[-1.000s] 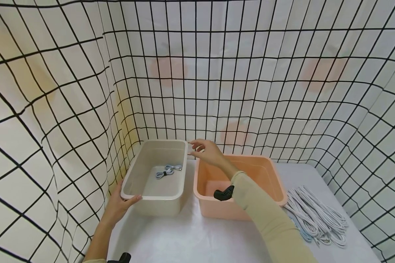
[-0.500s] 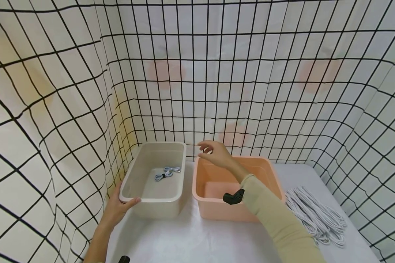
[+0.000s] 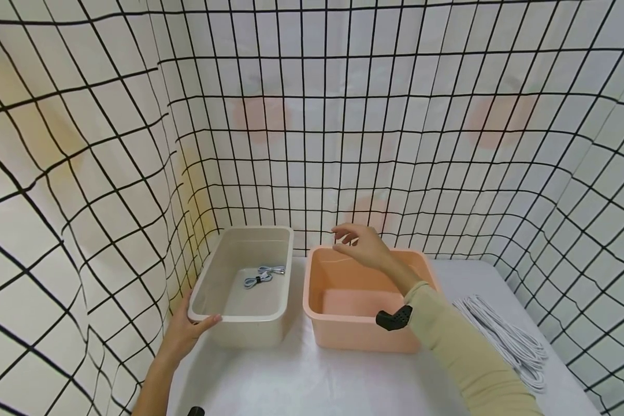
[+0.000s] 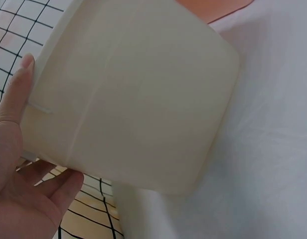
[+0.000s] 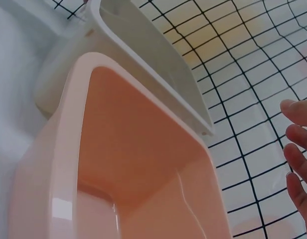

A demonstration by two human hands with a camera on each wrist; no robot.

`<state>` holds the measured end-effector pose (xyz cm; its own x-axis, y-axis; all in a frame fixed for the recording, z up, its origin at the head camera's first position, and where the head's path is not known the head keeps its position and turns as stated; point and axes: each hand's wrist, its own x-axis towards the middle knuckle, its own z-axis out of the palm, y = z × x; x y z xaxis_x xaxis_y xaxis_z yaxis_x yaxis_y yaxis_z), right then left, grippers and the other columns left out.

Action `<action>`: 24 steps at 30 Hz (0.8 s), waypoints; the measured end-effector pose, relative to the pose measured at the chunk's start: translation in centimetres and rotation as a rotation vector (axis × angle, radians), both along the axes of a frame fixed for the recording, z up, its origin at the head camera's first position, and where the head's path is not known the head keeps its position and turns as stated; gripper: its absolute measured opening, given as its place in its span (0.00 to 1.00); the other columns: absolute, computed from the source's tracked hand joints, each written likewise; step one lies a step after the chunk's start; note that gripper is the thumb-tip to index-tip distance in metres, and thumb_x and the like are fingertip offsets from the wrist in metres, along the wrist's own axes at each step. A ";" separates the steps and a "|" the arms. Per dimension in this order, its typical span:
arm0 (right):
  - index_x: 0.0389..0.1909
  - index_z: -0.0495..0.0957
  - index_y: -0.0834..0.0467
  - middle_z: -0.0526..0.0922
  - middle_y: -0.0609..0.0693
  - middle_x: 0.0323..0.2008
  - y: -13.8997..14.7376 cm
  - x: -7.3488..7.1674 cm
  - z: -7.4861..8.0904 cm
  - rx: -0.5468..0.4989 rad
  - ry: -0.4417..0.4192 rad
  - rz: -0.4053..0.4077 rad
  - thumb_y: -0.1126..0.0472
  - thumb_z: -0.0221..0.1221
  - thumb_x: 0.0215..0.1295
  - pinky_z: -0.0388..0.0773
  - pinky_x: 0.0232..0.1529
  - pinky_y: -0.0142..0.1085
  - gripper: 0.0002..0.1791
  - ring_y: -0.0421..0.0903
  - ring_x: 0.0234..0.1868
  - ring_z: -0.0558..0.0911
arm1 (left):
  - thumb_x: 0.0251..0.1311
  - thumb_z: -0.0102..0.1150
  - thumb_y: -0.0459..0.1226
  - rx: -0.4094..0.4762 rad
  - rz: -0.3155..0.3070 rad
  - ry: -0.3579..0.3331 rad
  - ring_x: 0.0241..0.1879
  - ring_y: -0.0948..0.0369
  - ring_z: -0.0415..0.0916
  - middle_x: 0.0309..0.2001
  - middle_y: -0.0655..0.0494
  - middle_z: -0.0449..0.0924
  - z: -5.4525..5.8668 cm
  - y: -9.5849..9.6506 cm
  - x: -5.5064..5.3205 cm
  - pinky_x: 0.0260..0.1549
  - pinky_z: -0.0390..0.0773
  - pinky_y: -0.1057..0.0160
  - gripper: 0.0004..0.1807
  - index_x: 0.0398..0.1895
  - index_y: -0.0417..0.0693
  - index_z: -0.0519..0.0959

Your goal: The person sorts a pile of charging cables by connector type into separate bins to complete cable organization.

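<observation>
My left hand [image 3: 179, 338] grips the near left corner of a cream plastic bin [image 3: 249, 334], thumb along the front rim and fingers round the left side. In the left wrist view the thumb [image 4: 19, 92] lies by the rim and the fingertips [image 4: 66, 189] touch the wall. Inside that bin lie two small bundled cables, one cable [image 3: 258, 281] with a black tie and another cable [image 3: 271, 270] behind it. Over the back of a peach plastic bin [image 3: 361, 336] hangs my right hand [image 3: 366, 247], fingers loosely bent around nothing. The peach bin's visible inside holds nothing.
A pile of white looped cords [image 3: 504, 338] lies on the white-covered table [image 3: 312, 381], right of the peach bin and partly behind the right sleeve [image 3: 468, 352]. Black wire grid panels [image 3: 322, 144] enclose the table at the back and both sides.
My right hand has moved right, from beside the cream bin's far right rim to above the peach bin. The left hand keeps its grip on the corner, and the cables stay put.
</observation>
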<state>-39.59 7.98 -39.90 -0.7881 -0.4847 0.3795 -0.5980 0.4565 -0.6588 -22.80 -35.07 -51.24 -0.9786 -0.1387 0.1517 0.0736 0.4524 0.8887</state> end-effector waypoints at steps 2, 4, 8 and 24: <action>0.63 0.81 0.56 0.85 0.53 0.51 0.5 0.2 0.0 0.001 0.002 -0.008 0.57 0.69 0.68 0.80 0.52 0.52 0.24 0.48 0.47 0.83 | 0.62 0.74 0.42 -0.004 0.003 0.005 0.63 0.37 0.68 0.68 0.33 0.66 0.0 -0.1 0.0 0.52 0.76 0.48 0.54 0.82 0.44 0.48; 0.63 0.80 0.57 0.85 0.54 0.51 1.1 0.4 0.0 0.003 0.003 -0.015 0.59 0.69 0.68 0.79 0.52 0.54 0.24 0.49 0.47 0.83 | 0.62 0.75 0.42 0.000 0.006 0.003 0.63 0.37 0.68 0.68 0.33 0.66 -0.1 -0.2 -0.1 0.52 0.76 0.48 0.54 0.82 0.44 0.48; 0.63 0.80 0.58 0.85 0.56 0.51 2.8 0.9 -0.4 0.001 0.000 -0.033 0.59 0.69 0.68 0.80 0.52 0.54 0.24 0.50 0.47 0.83 | 0.62 0.75 0.43 0.008 0.007 -0.010 0.63 0.38 0.68 0.68 0.33 0.65 -0.2 -0.2 -0.1 0.51 0.76 0.50 0.55 0.82 0.45 0.47; 0.61 0.81 0.59 0.86 0.56 0.50 8.2 2.8 -2.7 0.012 0.008 -0.105 0.55 0.70 0.67 0.81 0.49 0.48 0.24 0.51 0.47 0.84 | 0.63 0.74 0.36 0.053 0.008 -0.029 0.64 0.35 0.66 0.68 0.31 0.64 1.5 0.9 0.7 0.54 0.76 0.47 0.53 0.82 0.39 0.48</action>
<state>-36.74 16.20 -42.62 -0.8316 -0.4044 0.3807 -0.5519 0.5251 -0.6479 -22.06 -34.13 -49.79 -0.9812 -0.1541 0.1158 0.0441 0.4056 0.9130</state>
